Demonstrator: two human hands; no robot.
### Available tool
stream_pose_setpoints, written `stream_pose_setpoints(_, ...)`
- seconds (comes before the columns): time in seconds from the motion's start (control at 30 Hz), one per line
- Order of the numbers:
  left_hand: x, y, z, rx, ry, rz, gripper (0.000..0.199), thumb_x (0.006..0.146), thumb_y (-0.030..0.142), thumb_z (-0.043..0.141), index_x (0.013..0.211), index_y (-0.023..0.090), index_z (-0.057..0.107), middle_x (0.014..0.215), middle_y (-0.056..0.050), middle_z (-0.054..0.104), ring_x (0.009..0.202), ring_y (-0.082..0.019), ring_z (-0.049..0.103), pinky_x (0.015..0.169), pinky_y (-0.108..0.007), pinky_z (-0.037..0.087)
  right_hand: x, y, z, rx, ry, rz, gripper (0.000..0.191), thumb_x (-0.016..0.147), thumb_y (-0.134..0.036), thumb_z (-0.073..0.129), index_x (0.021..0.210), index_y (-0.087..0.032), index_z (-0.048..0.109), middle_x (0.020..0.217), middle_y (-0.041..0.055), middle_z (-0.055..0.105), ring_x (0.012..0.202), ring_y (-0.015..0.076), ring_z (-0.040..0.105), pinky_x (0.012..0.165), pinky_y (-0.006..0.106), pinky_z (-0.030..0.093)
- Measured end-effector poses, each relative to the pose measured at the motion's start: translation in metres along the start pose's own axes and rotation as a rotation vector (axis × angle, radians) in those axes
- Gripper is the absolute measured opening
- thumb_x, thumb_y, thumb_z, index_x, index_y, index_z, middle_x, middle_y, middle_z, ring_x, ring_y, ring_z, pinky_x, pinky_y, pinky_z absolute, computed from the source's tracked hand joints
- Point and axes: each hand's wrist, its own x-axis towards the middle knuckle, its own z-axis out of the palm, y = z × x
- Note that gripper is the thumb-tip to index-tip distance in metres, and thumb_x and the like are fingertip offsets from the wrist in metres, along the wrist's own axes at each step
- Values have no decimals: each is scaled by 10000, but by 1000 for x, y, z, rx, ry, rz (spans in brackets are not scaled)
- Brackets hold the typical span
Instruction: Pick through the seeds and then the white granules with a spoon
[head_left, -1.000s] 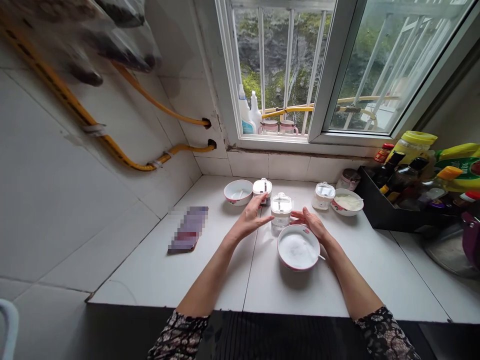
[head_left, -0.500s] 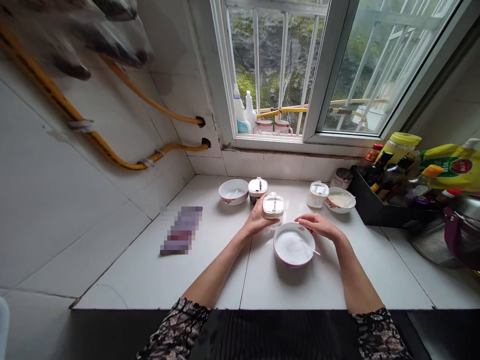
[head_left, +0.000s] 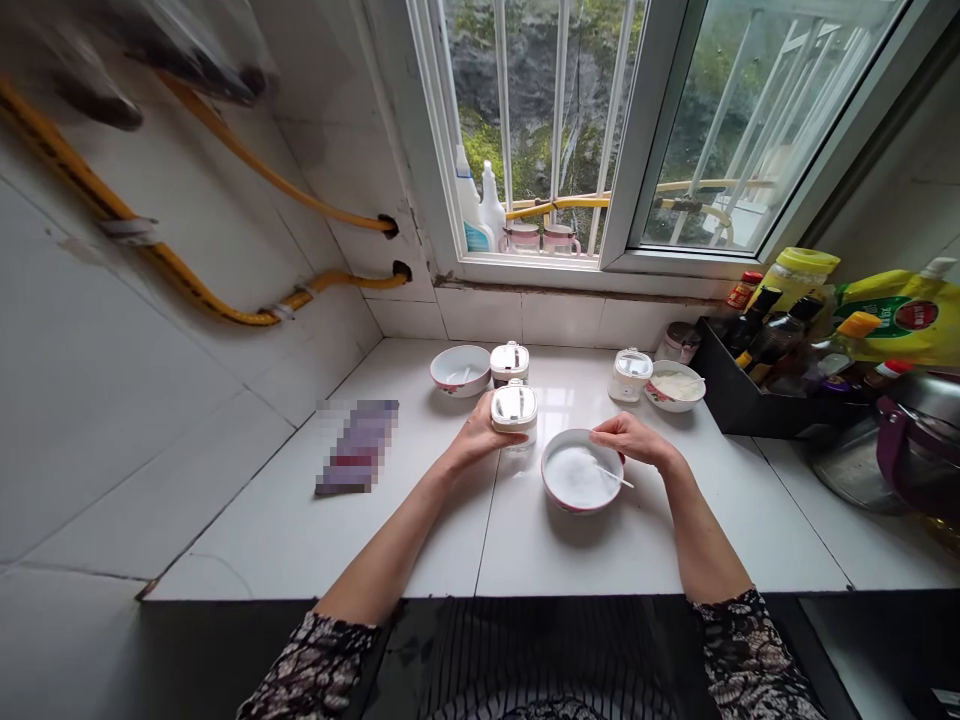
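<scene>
My left hand (head_left: 478, 438) is wrapped around the side of a clear seasoning jar (head_left: 516, 406) with a white lid, which looks shut. With its fingers and thumb, my right hand (head_left: 636, 440) pinches the upper right rim of a white bowl (head_left: 553, 489) with a red edge. Fine white grains (head_left: 571, 468) fill much of this bowl, and a small white spoon (head_left: 616, 477) leans in them, its handle over the right rim. Behind the held jar stands a second lidded jar (head_left: 510, 360) with dark contents.
Back left is another bowl (head_left: 450, 383) with a spoon inside. Toward the right stand a lidded jar (head_left: 630, 375), a bowl of pale contents (head_left: 675, 402), a black box of bottles (head_left: 739, 405) and a metal pot (head_left: 847, 475). A blurred purple packet (head_left: 358, 447) lies left.
My left hand has moved the jar left, away from the bowl. The fingers of my right hand have closed on the bowl's rim. The view has tilted slightly.
</scene>
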Motion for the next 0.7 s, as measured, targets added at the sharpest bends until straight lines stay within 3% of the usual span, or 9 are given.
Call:
stream_pose_setpoints(0.23,-4,-6,1,-38,-9,-28,861,541,327,865,1298,195,476,1328,-127,560,1258,-333,513,1054,-456,412,8,2,-3,19,150,-15,377,717,-500,647,541,-169,612,477,-41,401,458,88,372,413,229,367)
stream_pose_setpoints(0.43,-5,-7,-1,-101,-88,-30,887,582,305,850,1360,241,429,1339,-107,565,1252,-308,527,1030,-447,439,17,11,-3,12,308,-52,375,714,-511,629,607,-156,690,472,-36,433,481,98,376,435,235,326)
stream_pose_setpoints(0.57,-5,-8,-4,-105,-103,-39,851,581,281,837,1340,276,452,1339,-92,565,1266,-316,520,1052,-477,422,23,14,1,61,432,-97,363,675,-510,668,675,-155,743,546,-5,555,558,126,456,514,259,357)
stream_pose_setpoints(0.7,-5,-6,-2,-79,-97,-35,833,585,269,835,1333,276,471,1330,-92,572,1262,-309,527,1056,-473,423,23,13,0,124,417,-34,386,641,-523,703,713,-148,759,551,-2,564,553,130,457,504,266,356)
